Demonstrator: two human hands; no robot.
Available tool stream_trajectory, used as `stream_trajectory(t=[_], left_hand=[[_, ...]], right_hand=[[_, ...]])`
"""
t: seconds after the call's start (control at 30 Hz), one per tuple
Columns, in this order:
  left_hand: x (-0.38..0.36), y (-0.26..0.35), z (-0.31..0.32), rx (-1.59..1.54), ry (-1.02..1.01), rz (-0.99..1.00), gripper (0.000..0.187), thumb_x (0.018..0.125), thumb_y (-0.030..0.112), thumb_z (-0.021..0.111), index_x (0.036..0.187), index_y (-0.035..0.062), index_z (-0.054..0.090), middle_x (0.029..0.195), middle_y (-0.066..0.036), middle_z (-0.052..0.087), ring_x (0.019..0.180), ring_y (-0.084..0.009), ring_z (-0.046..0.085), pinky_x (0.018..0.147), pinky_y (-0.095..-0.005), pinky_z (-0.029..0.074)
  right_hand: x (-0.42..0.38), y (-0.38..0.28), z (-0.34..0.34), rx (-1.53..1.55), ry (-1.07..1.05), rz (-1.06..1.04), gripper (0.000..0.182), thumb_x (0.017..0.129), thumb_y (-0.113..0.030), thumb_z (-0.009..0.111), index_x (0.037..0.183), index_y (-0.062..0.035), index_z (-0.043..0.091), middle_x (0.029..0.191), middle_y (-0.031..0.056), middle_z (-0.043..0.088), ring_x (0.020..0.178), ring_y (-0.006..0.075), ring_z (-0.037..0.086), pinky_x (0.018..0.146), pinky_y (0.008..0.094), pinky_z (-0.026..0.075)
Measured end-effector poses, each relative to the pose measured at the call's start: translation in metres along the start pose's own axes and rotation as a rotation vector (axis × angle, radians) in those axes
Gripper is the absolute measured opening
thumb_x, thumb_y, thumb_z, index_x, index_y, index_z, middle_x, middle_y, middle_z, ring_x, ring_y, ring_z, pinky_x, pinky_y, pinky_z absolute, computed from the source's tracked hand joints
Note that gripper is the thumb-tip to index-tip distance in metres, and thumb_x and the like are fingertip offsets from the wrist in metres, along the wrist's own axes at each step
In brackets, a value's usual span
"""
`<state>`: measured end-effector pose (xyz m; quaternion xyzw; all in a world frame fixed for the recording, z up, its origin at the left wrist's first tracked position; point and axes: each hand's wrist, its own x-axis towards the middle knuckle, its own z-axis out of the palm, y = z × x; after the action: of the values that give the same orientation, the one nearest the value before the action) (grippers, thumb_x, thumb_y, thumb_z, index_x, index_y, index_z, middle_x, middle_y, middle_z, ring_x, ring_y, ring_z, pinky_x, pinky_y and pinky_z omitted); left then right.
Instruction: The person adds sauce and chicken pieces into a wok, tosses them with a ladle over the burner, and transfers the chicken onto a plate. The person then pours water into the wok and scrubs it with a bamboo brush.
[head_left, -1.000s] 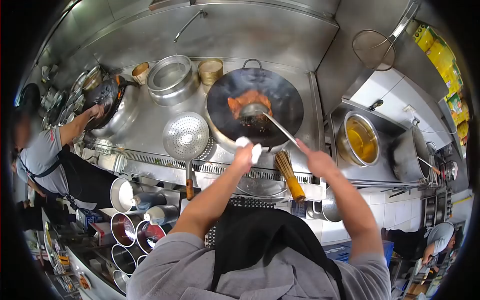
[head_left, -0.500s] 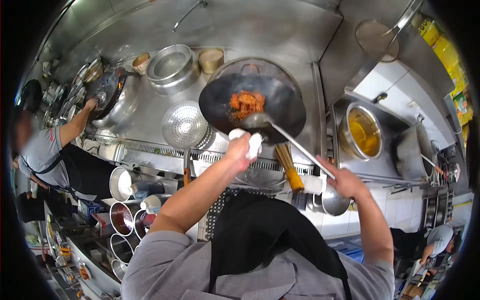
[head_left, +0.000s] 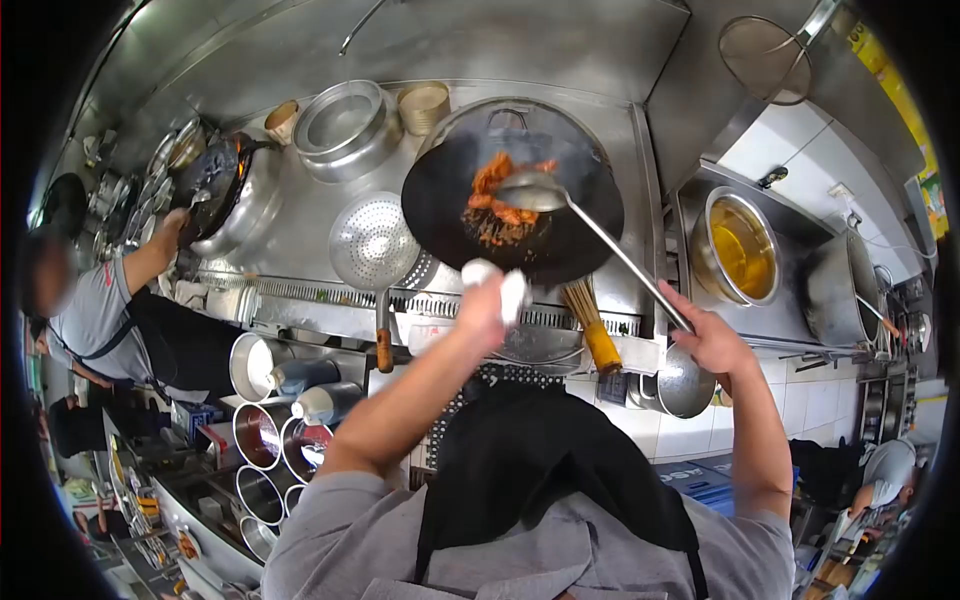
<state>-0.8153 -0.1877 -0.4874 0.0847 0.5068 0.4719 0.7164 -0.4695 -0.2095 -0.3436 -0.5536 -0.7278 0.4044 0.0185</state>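
Left hand point(head_left: 482, 314), fingers closed on white cloth point(head_left: 514, 296) at wok point(head_left: 585, 220) rim; right hand point(head_left: 713, 340), fingers curled round ladle point(head_left: 532, 191), bowl over reddish food point(head_left: 490, 174)

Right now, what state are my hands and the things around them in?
Left hand: closed on cloth.
Cloth: bunched.
Right hand: closed on ladle.
Ladle: held, bowl over the food.
Food: reddish, loose in the wok.
Wok: uncovered, food inside.
Strainer: lying on the stove.
Brush: lying, bristles toward the wok.
Basin: uncovered, holding yellow liquid.
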Motion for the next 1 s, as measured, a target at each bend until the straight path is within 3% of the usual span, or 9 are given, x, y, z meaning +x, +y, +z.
stream_trajectory(t=[0.1,0.23,0.43,0.47,0.6,0.7,0.8,0.93,1.0], left_hand=[[0.036,0.046,0.027,0.064,-0.02,-0.069,0.023,0.1,0.031,0.044,0.096,0.0126,0.058,0.077,-0.003,0.062,0.061,-0.0175,0.059,0.051,-0.0316,0.043],[0.113,-0.009,-0.019,0.092,-0.072,0.13,0.027,0.101,0.029,0.044,0.106,0.0066,0.058,0.085,-0.006,0.065,0.069,-0.0201,0.063,0.054,-0.0343,0.047],[0.025,-0.065,-0.06,0.023,0.022,0.158,0.034,0.088,0.0,0.053,0.122,0.0017,0.052,0.102,-0.013,0.065,0.085,-0.0253,0.068,0.069,-0.0391,0.057],[0.0,-0.051,-0.043,-0.02,0.123,0.229,0.025,0.091,0.006,0.052,0.116,0.0029,0.055,0.094,-0.012,0.067,0.079,-0.0252,0.068,0.064,-0.0378,0.057],[0.023,0.037,-0.019,-0.021,-0.039,-0.04,0.017,0.095,0.018,0.049,0.103,0.0049,0.057,0.083,-0.01,0.066,0.066,-0.0219,0.065,0.054,-0.0348,0.051],[0.057,0.063,-0.005,0.139,-0.073,-0.045,0.019,0.096,0.022,0.05,0.099,0.0052,0.058,0.079,-0.01,0.066,0.061,-0.0191,0.063,0.05,-0.0323,0.047],[0.111,-0.005,-0.042,0.111,-0.095,0.18,0.021,0.093,0.013,0.052,0.11,0.0023,0.059,0.093,-0.01,0.068,0.075,-0.0219,0.067,0.063,-0.0392,0.053],[0.066,-0.052,-0.07,0.075,-0.042,0.334,0.036,0.089,-0.001,0.05,0.124,-0.0001,0.055,0.104,-0.011,0.067,0.09,-0.0223,0.067,0.078,-0.0365,0.055],[0.04,-0.027,-0.055,-0.025,-0.004,0.287,0.032,0.088,0.001,0.052,0.121,0.0006,0.055,0.103,-0.012,0.066,0.083,-0.0232,0.067,0.069,-0.0374,0.056]], right_hand=[[0.026,0.022,0.008,-0.118,-0.074,-0.132,0.081,0.087,-0.008,0.059,0.155,-0.0303,0.021,0.15,0.0186,0.041,0.128,0.0383,0.05,0.107,0.0408,0.041],[0.086,-0.015,0.042,-0.513,0.012,0.111,0.082,0.088,-0.01,0.053,0.154,-0.0391,0.014,0.107,0.0247,0.067,0.093,0.0419,0.065,0.087,0.0497,0.05],[0.088,-0.039,0.065,-0.599,0.136,0.196,0.083,0.088,-0.009,0.052,0.155,-0.0397,0.013,0.099,0.0206,0.068,0.087,0.0399,0.067,0.079,0.0518,0.052],[0.071,-0.065,0.059,-0.517,0.052,0.299,0.081,0.089,-0.008,0.053,0.155,-0.0372,0.016,0.111,0.0228,0.066,0.097,0.0415,0.065,0.086,0.0499,0.051],[0.022,-0.045,0.058,-0.12,0.063,-0.008,0.079,0.089,-0.009,0.058,0.154,-0.0353,0.022,0.133,0.0248,0.055,0.115,0.0437,0.056,0.099,0.0457,0.044],[0.045,-0.048,0.061,-0.235,0.04,0.043,0.079,0.09,-0.01,0.057,0.154,-0.0365,0.019,0.123,0.0274,0.06,0.11,0.0449,0.058,0.096,0.0476,0.045],[0.101,-0.041,0.081,-0.509,0.105,0.163,0.077,0.091,-0.013,0.051,0.154,-0.0377,0.015,0.098,0.0294,0.066,0.092,0.0454,0.064,0.084,0.0523,0.049],[0.119,-0.04,0.103,-0.552,0.286,0.192,0.082,0.088,-0.014,0.054,0.155,-0.0387,0.013,0.084,0.0284,0.065,0.078,0.046,0.064,0.073,0.0551,0.049],[0.096,-0.04,0.112,-0.469,0.306,0.196,0.082,0.087,-0.012,0.055,0.155,-0.036,0.016,0.083,0.0288,0.064,0.077,0.0473,0.063,0.071,0.0552,0.048]])
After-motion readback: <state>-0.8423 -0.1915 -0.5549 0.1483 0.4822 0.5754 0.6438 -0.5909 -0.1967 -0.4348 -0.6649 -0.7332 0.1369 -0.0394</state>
